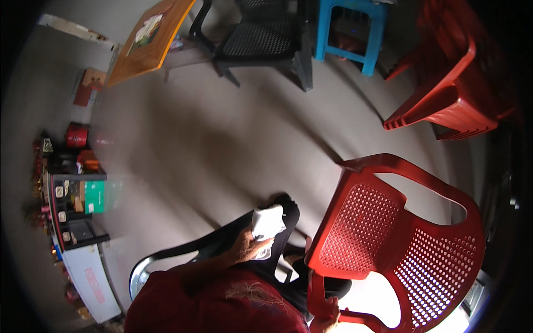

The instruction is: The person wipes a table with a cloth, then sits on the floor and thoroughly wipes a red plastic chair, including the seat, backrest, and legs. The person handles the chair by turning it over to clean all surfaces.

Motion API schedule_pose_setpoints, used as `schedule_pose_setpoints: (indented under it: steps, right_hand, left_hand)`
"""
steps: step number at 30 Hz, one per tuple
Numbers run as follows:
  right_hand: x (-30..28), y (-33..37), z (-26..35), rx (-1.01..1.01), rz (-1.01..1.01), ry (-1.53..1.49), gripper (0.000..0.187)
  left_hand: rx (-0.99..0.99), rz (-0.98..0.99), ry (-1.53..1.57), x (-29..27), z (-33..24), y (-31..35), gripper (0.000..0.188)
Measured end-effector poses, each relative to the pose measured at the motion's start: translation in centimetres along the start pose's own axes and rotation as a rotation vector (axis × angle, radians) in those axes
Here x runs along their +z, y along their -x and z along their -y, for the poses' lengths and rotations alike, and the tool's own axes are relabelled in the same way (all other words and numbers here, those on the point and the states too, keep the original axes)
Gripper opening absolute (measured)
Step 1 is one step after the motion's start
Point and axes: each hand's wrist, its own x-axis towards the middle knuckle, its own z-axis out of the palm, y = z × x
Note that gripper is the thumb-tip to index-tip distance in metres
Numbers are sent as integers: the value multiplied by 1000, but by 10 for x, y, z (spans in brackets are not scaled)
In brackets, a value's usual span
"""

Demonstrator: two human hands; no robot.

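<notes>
My left hand (245, 247) is closed round a crumpled white cloth (268, 222), held above my dark-trousered leg. Part of the cloth bunches out below the fingers. To my right stands a red plastic armchair (361, 230) with a perforated seat and back. On its near armrest rests my right hand (331, 315), fingers curled over the red plastic and partly hidden at the lower edge. A dark chair (166, 254) with a shiny curved arm is beneath me.
Ahead are a black plastic armchair (258, 39), a blue stool (366, 53) and an orange-edged wooden board (161, 39). Stacked red chairs (444, 105) stand far right. Along the left are a dark shelf unit (78, 233), a green box (94, 197) and a white panel (91, 280).
</notes>
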Motion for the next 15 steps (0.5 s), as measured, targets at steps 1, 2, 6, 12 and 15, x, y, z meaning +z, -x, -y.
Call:
schedule_pose_setpoints:
  steps: [1,2,6,12,15]
  right_hand:
    - [2,0,0,-15,57,19,17]
    - [1,2,1,-34,99,25,17]
    - [-4,-5,2,-103,246,21,13]
    - [10,8,9,-257,215,33,9]
    - [1,-16,13,-309,379,87,10]
  left_hand:
    - [8,16,4,2,10,-4,37]
    - [-80,6,118,6,19,-7,37]
    - [-171,16,0,3,64,-8,36]
    - [55,46,-191,6,58,-11,32]
    - [110,63,-119,2,39,-8,33]
